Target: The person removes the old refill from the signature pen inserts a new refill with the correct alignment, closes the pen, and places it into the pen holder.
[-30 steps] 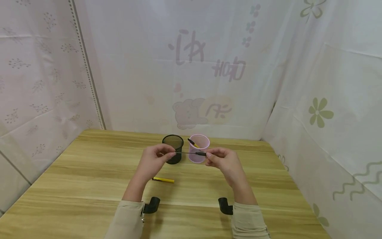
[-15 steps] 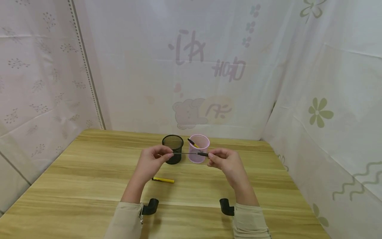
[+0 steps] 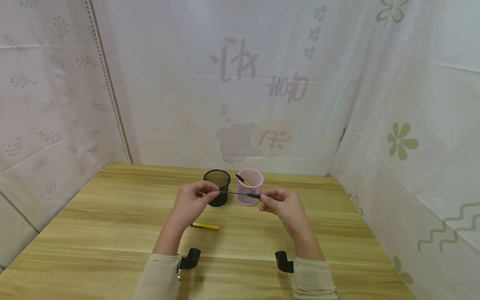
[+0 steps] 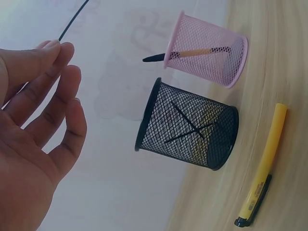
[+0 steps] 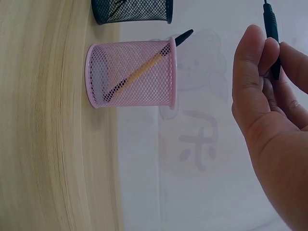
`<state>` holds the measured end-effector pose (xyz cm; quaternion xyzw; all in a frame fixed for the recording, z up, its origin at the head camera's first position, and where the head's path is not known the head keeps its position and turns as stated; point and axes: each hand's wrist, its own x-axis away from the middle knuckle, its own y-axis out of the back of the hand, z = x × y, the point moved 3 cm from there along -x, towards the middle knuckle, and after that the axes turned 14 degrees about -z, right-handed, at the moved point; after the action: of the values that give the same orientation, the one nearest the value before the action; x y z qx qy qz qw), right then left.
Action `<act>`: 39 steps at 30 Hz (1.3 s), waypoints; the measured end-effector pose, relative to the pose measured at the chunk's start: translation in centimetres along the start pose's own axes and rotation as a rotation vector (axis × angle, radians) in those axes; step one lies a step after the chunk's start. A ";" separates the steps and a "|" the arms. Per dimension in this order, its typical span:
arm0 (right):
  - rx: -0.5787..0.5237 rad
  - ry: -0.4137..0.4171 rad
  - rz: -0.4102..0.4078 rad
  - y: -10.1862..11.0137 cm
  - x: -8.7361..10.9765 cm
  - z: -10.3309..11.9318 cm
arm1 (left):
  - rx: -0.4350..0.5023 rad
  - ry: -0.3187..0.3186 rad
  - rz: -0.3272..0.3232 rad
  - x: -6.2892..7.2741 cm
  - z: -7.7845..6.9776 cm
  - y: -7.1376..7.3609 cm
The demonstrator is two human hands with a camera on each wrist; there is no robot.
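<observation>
My left hand point(image 3: 190, 203) pinches one end of a thin dark pen refill point(image 3: 234, 192) between thumb and fingertips, its other fingers loosely bent. At the refill's other end is a black ridged pen grip point(image 3: 254, 196) with a tapered end. My right hand point(image 3: 283, 206) pinches this grip, as the right wrist view also shows point(image 5: 271, 24). The refill runs nearly level between both hands, in front of two mesh cups. Below the left hand, a yellow pen barrel point(image 4: 263, 166) with a black clip lies on the table.
A black mesh pen cup point(image 4: 187, 125) and a pink mesh pen cup point(image 5: 132, 74) stand side by side towards the back. A yellow pen point(image 5: 144, 67) with a black end leans in the pink one. Patterned curtains point(image 3: 168, 104) enclose the wooden table point(image 3: 112, 233).
The hands drew slightly apart, then came a little closer again. The grip's right end now sits slightly lower. The cups and the yellow barrel have stayed put.
</observation>
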<state>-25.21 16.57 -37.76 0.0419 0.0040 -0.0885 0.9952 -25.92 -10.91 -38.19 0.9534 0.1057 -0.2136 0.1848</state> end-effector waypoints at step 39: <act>-0.218 -0.042 0.022 1.6 -0.3 -0.2 | -0.128 0.153 0.028 -0.9 4.5 -2.6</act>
<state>-25.26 18.16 -37.86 -0.0687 -0.0078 -0.0776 0.9946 -29.13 -10.46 -42.41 0.9546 0.1196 -0.1301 0.2397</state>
